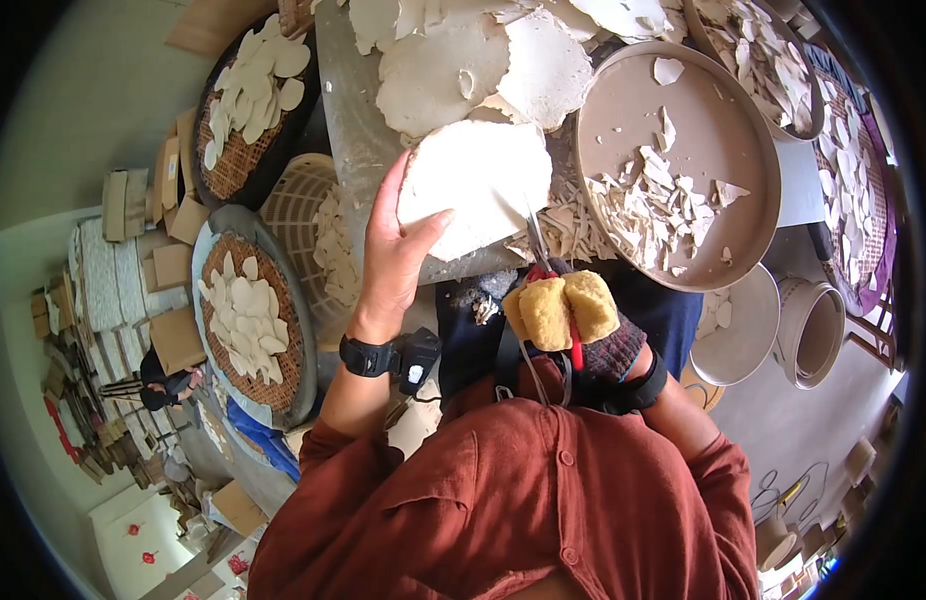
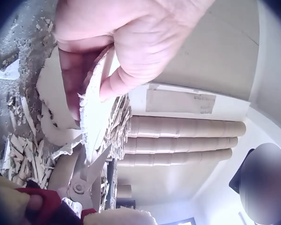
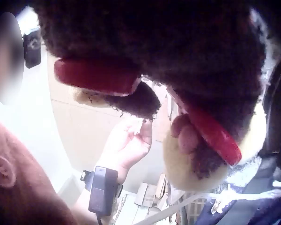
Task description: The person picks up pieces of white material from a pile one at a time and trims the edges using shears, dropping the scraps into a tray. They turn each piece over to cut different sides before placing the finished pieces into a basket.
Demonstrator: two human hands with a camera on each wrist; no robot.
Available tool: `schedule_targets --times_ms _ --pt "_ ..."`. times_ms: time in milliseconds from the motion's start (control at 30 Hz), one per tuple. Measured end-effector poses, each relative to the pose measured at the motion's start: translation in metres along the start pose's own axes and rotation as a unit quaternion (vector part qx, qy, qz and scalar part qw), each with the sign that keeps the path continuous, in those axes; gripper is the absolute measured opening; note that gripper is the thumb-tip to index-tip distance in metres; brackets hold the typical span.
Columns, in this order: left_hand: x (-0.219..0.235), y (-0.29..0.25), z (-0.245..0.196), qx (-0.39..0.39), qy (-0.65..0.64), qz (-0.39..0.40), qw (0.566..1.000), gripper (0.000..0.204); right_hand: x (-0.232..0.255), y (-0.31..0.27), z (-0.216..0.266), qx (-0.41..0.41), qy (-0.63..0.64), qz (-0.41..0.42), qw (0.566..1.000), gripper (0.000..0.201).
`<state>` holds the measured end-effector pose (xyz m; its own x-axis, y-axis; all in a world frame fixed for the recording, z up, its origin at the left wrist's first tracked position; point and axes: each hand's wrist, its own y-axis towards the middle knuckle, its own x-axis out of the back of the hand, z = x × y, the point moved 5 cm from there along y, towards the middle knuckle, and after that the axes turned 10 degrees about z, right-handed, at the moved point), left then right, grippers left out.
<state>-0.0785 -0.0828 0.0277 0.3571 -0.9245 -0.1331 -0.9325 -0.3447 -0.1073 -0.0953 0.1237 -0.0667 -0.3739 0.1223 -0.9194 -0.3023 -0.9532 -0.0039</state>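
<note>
My left hand grips a thin, pale, roughly round slab by its left side, thumb on the near face and fingers behind. From the left wrist view the slab appears nearly edge-on, its rim rough and brownish. My right hand wears a dark knitted glove with yellow sponge pads and holds scissors with red handles. The scissor blades stand apart at the slab's lower edge. Bare fingertips poke out of the glove near one handle.
More pale slabs lie on the metal table, with trimmings beside them. A round tray of broken strips stands to the right. Several baskets and trays of pale pieces, including a woven one, surround the seat. Another person is far left.
</note>
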Motion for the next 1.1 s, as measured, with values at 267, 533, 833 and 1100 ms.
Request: schedule_targets --times_ms 267,533,833,1100 --pt "0.004 0.006 0.003 0.032 -0.04 0.016 0.999 0.066 -0.005 0.008 0.001 0.003 0.249 0.015 0.968 0.021" --pt "0.001 0.01 -0.002 0.054 -0.066 0.025 0.996 0.065 -0.006 0.019 0.005 -0.009 0.154 0.016 0.988 0.02" --pt "0.006 0.01 0.003 0.085 -0.077 0.029 0.993 0.056 -0.012 0.019 0.01 0.014 0.151 0.016 0.988 0.018" --pt "0.032 0.018 -0.043 -0.123 0.242 0.082 0.959 0.023 -0.002 -0.005 -0.014 -0.101 0.233 -0.026 0.967 0.022"
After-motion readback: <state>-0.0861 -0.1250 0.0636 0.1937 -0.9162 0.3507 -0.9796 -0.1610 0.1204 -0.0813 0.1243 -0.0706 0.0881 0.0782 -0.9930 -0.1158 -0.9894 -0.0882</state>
